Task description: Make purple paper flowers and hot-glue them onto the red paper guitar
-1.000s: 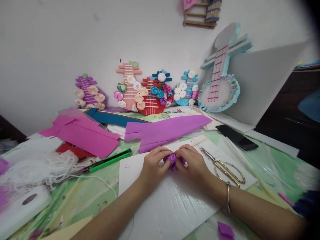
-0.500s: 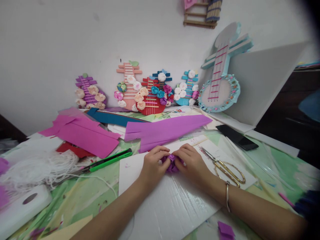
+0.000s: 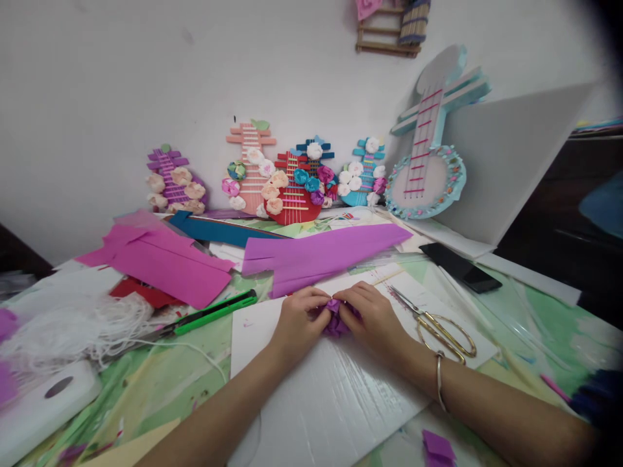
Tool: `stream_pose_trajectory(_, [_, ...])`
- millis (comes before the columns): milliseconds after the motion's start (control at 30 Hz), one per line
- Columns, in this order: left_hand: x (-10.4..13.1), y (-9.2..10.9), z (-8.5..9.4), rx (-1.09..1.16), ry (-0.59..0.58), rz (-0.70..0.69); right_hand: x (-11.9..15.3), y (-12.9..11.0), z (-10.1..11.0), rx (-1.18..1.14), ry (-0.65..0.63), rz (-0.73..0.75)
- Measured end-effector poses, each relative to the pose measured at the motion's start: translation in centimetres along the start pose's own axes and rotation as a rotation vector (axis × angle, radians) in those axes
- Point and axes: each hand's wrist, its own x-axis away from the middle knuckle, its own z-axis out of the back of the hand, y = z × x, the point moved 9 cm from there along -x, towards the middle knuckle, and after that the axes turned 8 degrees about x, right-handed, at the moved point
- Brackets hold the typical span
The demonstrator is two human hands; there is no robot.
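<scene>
A small crumpled purple paper flower (image 3: 335,323) sits between my two hands, over the white board (image 3: 335,395). My left hand (image 3: 302,319) pinches it from the left with thumb and forefinger. From the other side my right hand (image 3: 374,316) grips it, fingertips meeting near the top; a silver bangle circles that wrist. Parts of the flower are hidden behind the fingers. Gold-handled scissors (image 3: 440,331) lie just right of my right hand. Beyond the hands stretches a long piece of purple crepe paper (image 3: 321,256).
Left are a green utility knife (image 3: 217,312), magenta paper (image 3: 165,263) and tangled white string (image 3: 82,327). A black phone (image 3: 460,267) lies right; a folded purple scrap (image 3: 438,449) is near the front. Several decorated lute-shaped crafts (image 3: 298,206) lean against the wall.
Both hands keep hold of the purple paper flower, their fingers shifting slightly around its top. The other things on the table stay where they were.
</scene>
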Motion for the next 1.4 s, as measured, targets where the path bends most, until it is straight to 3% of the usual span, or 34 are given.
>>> stream_pose_trajectory(200, [0.1, -0.1, 1.4, -0.040, 0.141, -0.024, 0.3, 2.4, -1.0, -0.226, -0.061, -0.290])
stream_pose_trajectory(367, [0.1, -0.4, 1.3, -0.029, 0.119, 0.019, 0.6, 3.2, -2.4, -0.509, -0.101, -0.393])
stream_pose_trajectory(533, [0.0, 0.2, 0.3, -0.021, 0.008, -0.019, 0.4, 3.0, -2.2, -0.586, -0.061, -0.337])
stream_pose_trajectory(733, [0.1, 0.2, 0.7, 0.016, 0.046, -0.011, 0.2, 2.4, -0.6, -0.462, 0.031, -0.254])
stream_pose_trajectory(867, [0.3, -0.1, 0.4, 0.108, 0.026, 0.038, 0.1, 1.1, 0.8, -0.392, 0.113, -0.114])
stream_pose_trajectory(1000, [0.3, 0.4, -0.1, 0.122, -0.014, 0.020, -0.1, -0.3, 1.2, -0.403, 0.110, 0.029])
stream_pose_trajectory(1267, [0.3, 0.6, 0.3, 0.048, 0.007, -0.017, -0.1, 0.5, 1.1, -0.427, 0.113, -0.028])
stream_pose_trajectory(1400, [0.3, 0.1, 0.6, 0.069, 0.032, 0.018, -0.1, 1.4, 0.6, -0.474, 0.097, -0.127])
